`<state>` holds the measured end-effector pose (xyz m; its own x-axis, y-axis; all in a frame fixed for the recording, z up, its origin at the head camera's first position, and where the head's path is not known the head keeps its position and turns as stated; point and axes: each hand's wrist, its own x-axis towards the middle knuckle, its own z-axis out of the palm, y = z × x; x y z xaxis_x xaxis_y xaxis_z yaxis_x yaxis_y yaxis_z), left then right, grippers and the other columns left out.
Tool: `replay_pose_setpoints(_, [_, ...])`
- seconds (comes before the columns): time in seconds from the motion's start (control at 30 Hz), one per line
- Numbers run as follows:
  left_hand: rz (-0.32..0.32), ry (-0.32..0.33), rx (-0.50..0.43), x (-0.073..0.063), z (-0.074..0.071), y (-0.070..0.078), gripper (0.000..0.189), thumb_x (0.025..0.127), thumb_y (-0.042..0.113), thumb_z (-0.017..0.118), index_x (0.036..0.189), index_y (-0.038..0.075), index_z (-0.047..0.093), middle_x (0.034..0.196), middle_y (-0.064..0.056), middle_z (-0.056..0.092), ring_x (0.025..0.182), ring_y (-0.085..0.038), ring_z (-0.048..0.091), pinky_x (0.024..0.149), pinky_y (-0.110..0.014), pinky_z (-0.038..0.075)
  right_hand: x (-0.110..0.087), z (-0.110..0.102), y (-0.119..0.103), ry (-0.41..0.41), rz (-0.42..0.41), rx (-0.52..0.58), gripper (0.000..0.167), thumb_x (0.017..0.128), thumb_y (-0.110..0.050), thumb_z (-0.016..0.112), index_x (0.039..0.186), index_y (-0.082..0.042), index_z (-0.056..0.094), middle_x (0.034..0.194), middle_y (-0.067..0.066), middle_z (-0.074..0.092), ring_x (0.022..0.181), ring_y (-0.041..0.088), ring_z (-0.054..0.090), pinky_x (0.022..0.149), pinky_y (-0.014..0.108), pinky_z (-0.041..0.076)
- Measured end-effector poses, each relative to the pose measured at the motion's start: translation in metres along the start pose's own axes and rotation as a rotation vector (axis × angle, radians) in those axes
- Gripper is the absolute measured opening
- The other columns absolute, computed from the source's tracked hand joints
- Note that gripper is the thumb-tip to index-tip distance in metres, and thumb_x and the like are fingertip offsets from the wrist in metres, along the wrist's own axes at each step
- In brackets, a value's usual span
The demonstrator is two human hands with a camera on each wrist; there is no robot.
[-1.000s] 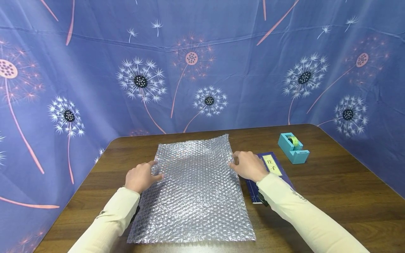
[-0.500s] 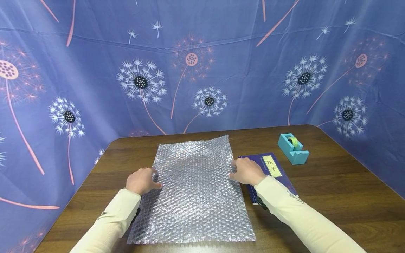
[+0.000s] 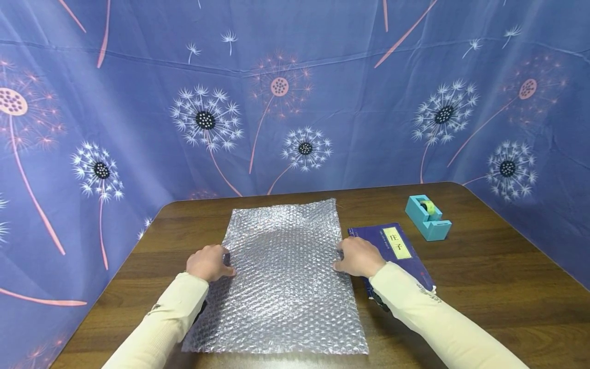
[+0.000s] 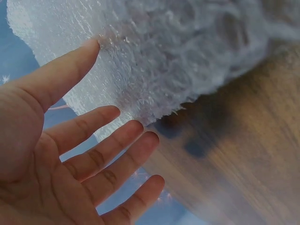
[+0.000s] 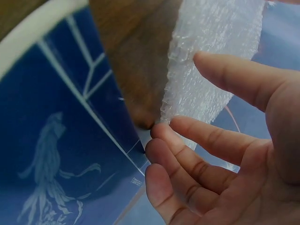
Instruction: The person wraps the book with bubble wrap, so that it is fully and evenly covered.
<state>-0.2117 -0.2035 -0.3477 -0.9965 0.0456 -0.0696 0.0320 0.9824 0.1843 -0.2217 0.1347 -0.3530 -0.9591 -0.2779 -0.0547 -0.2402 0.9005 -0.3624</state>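
Observation:
A sheet of clear bubble wrap (image 3: pixel 281 287) lies on the wooden table between both hands, its middle slightly raised. My left hand (image 3: pixel 207 263) rests at its left edge. In the left wrist view, the left hand (image 4: pixel 70 154) has its fingers spread and fairly straight, with the thumb tip on the wrap (image 4: pixel 154 51). At the opposite edge is my right hand (image 3: pixel 359 257), partly over a dark blue book (image 3: pixel 410 266) with a yellow label. In the right wrist view, the right hand's (image 5: pixel 234 150) thumb and index tips touch the wrap (image 5: pixel 206 79); its fingers bend loosely.
A turquoise tape dispenser (image 3: pixel 426 218) with a yellow-green tape roll stands at the right, beyond the book. The brown wooden table (image 3: pixel 498 266) has rounded far corners. Behind it hangs a blue cloth (image 3: pixel 359 92) printed with dandelions.
Both hands have slid along the wrap's side edges toward me, the right one farther, uncovering more of the book. The wrap has shifted very slightly; its near edge has moved a little left.

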Motion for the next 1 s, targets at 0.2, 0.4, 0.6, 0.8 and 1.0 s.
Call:
replay_pose_setpoints(0.2, [-0.007,-0.004,0.012,0.0027,-0.0019,0.0019,0.059,0.079,0.028,0.088,0.127,0.000,0.068,0.127,-0.027,0.065,0.105,-0.048,0.066,0.081,-0.058,0.055,-0.0046,0.0012,-0.0006,0.020,-0.020,-0.020,0.047,0.085,-0.018,0.082,0.122,0.006,0.069,0.123,0.027,0.065,0.117,0.047,0.059,0.095,0.060,0.050])
replay_pose_setpoints(0.4, [-0.005,0.002,0.009,0.0030,-0.0027,0.0012,0.058,0.080,0.027,0.087,0.128,0.001,0.068,0.128,-0.027,0.064,0.104,-0.048,0.066,0.081,-0.058,0.055,-0.0089,-0.0012,0.0004,0.041,-0.045,-0.024,0.048,0.085,-0.019,0.082,0.123,0.006,0.068,0.122,0.026,0.066,0.116,0.047,0.060,0.094,0.059,0.050])
replay_pose_setpoints(0.6, [0.009,0.035,-0.001,0.0028,-0.0043,-0.0003,0.054,0.079,0.026,0.086,0.125,0.002,0.069,0.126,-0.027,0.064,0.101,-0.047,0.066,0.078,-0.057,0.055,-0.0062,-0.0043,0.0018,0.068,-0.054,-0.023,0.050,0.085,-0.020,0.083,0.125,0.006,0.068,0.124,0.027,0.065,0.117,0.048,0.059,0.093,0.058,0.051])
replay_pose_setpoints(0.8, [0.013,0.030,0.021,0.0019,-0.0020,0.0021,0.055,0.078,0.027,0.087,0.124,0.002,0.069,0.123,-0.027,0.065,0.102,-0.048,0.066,0.079,-0.058,0.055,-0.0040,-0.0020,0.0001,0.033,-0.058,-0.011,0.049,0.085,-0.020,0.083,0.123,0.007,0.068,0.124,0.028,0.064,0.118,0.047,0.058,0.097,0.058,0.049])
replay_pose_setpoints(1.0, [0.004,-0.003,0.028,0.0036,0.0017,0.0036,0.055,0.079,0.028,0.086,0.126,0.004,0.069,0.126,-0.026,0.065,0.107,-0.048,0.065,0.081,-0.060,0.054,-0.0054,0.0025,0.0007,-0.003,-0.048,-0.030,0.050,0.084,-0.020,0.083,0.122,0.008,0.068,0.124,0.029,0.063,0.118,0.048,0.057,0.100,0.058,0.048])
